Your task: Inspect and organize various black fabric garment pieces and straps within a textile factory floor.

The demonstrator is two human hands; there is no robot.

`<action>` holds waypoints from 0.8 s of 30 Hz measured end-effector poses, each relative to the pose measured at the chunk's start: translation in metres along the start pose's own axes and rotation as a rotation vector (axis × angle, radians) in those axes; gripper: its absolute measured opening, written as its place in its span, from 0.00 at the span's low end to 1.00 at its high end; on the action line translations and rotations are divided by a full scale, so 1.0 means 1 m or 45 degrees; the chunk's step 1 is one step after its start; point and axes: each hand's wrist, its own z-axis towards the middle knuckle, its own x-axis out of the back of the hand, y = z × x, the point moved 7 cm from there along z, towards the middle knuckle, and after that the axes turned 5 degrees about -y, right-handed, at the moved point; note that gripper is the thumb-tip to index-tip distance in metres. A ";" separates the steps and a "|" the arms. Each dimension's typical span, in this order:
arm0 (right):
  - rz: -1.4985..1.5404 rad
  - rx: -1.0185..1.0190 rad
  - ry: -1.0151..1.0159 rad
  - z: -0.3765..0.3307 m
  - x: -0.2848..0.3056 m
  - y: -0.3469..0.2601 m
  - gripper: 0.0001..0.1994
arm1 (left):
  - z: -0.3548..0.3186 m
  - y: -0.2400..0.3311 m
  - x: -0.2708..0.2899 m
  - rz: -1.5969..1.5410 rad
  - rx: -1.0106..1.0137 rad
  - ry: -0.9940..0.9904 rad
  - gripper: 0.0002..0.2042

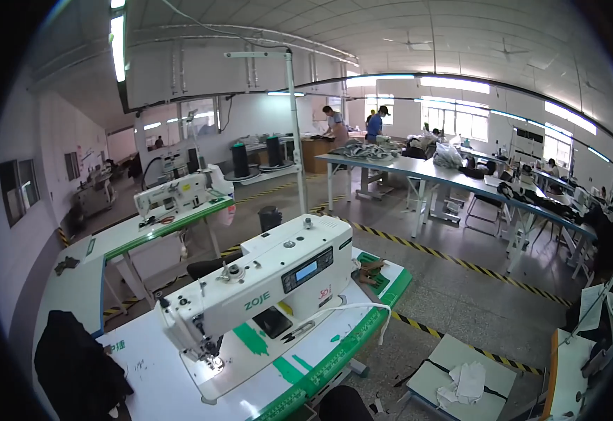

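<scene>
Head view shows neither of the person's hands, so whether they are spread, closed or holding anything cannot be told. Nearest is a white sewing machine standing across the middle of a white worktable whose right edge carries a green strip. A dark control panel with a small blue screen sits on the machine's front face, with green lettering to its left. Dark cloth lies at the table's left corner. A white strap hangs over the right edge. Black-and-yellow striped tape runs across the floor beyond. Two people stand at a far long table.
</scene>
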 end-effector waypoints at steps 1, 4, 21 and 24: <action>-0.020 0.022 -0.014 -0.001 -0.003 -0.006 0.20 | -0.017 0.010 0.006 -0.020 -0.038 0.039 0.20; -0.030 0.556 0.459 -0.065 0.046 -0.122 0.17 | -0.105 0.141 0.019 0.065 -0.021 -0.024 0.20; -0.365 2.109 -0.274 -0.275 -0.098 -0.506 0.07 | -0.311 0.249 0.146 -0.341 -0.603 0.958 0.13; -0.417 2.064 -0.696 -0.275 -0.148 -0.527 0.09 | -0.335 0.250 0.164 -0.416 -0.712 1.143 0.13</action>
